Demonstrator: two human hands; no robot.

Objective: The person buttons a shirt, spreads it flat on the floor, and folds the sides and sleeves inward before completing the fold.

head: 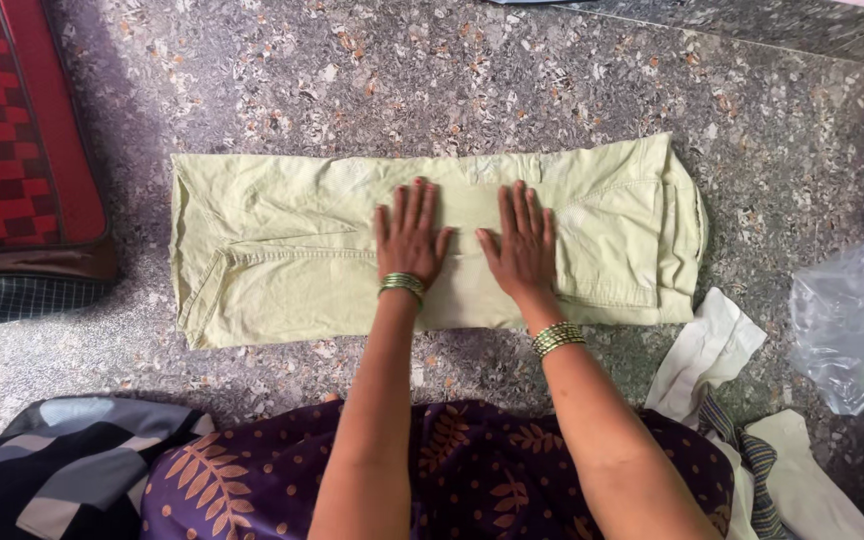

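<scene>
**Trousers pressed flat under two open palms**

Trousers [282, 255], pale yellow-green and folded into a long strip, lie across the speckled stone floor [512, 80]. From the head camera, the left hand [410, 240] and right hand [522, 245] rest side by side near the middle of the cloth, palms down, fingers stretched out and slightly spread, gripping nothing. Both wrists carry green bangles [558, 338]. Past the fingertips lies bare floor. Off to the left of the left fingers sits a red checked cushion [12, 120], well apart from the cloth. To the right of the right fingers the waistband end of the trousers is bunched; near it lie white cloths [704, 352] and, further out, a crumpled clear plastic bag [852, 320]. Behind the wrists is a purple leaf-print garment [252, 480] on the person's lap. Nothing covers the hands.
</scene>
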